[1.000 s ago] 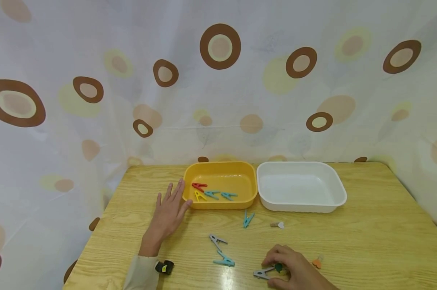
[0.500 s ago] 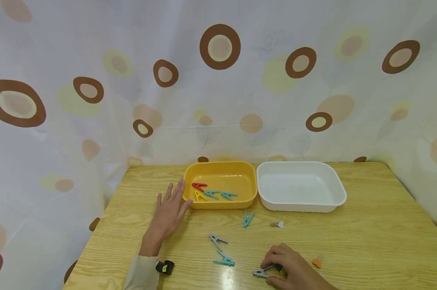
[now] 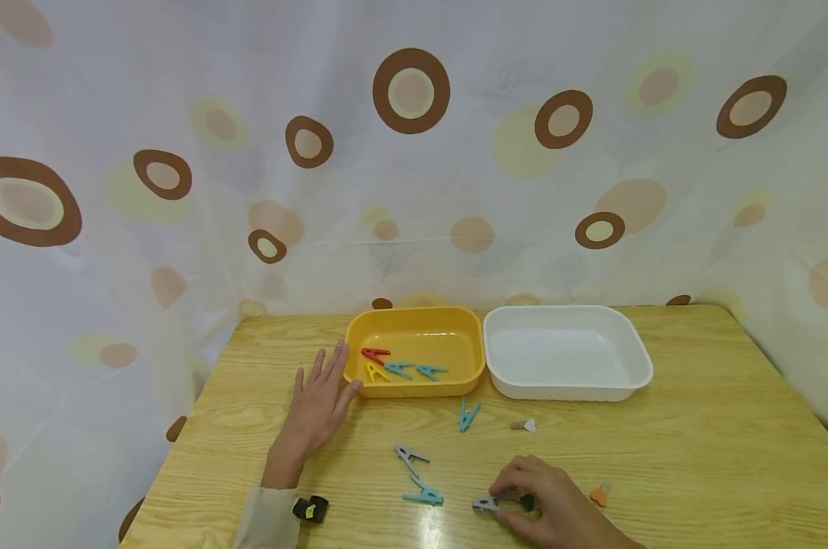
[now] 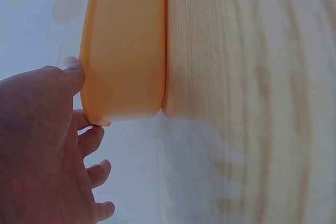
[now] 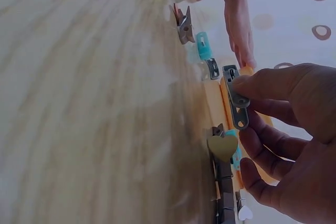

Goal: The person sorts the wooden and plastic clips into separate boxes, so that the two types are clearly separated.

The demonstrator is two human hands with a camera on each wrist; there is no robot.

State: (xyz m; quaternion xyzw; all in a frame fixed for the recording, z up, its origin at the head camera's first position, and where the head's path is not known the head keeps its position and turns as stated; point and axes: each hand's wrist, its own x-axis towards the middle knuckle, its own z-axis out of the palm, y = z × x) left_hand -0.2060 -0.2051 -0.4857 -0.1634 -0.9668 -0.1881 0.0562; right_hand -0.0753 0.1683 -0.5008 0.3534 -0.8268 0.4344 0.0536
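Head view: we pinch a grey clothespin in our right hand.
Left hand lies flat, fingers spread, touching the yellow tray on the counter.

Left hand lies flat, fingers spread and pointing to the far side, while the right hand sits near, thumb and fingers pinched together.

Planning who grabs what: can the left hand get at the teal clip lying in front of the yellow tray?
Probably yes. The left hand rests flat beside the yellow tray, holding nothing, and bare table lies between it and the teal clip.
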